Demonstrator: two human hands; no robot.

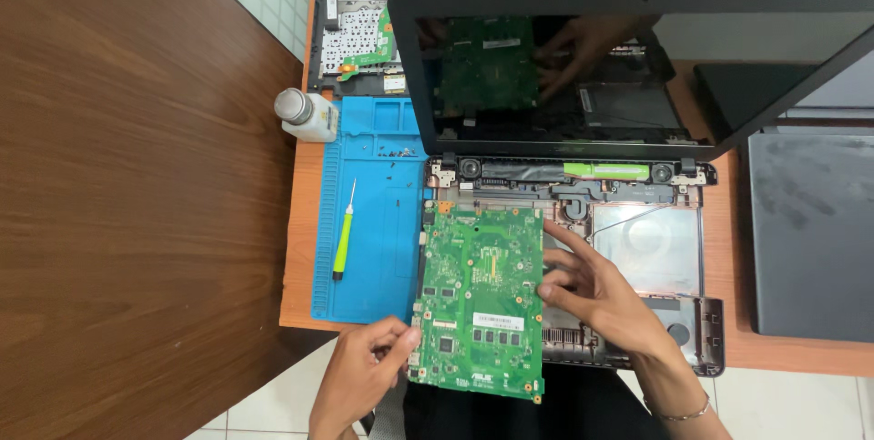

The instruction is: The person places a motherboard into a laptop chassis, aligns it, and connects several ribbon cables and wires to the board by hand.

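The person is holding a large green rectangular circuit board (481,299) over the open base of a dark plastic laptop shell (637,249), whose hinged screen (628,67) is standing raised behind it. The left hand (364,372) is pinching the board's lower left corner between thumb and fingers, closed firmly on the edge. The right hand (592,290) is pressing its fingertips against the board's right edge, fingers spread and partly curled, steadying rather than wrapping it. The board is sitting tilted, its near end overhanging the shell's front toward the person's lap.

Beside the shell, a blue rubber repair mat (369,212) is lying on the orange wooden surface (296,249), carrying a slim screwdriver with a yellow-green handle (343,240); a small white bottle with a metal cap (305,115) is standing just above.

With only edge grips, the board could probably slip or twist, and a corner might snag the thin wire (628,219) running across the bay.
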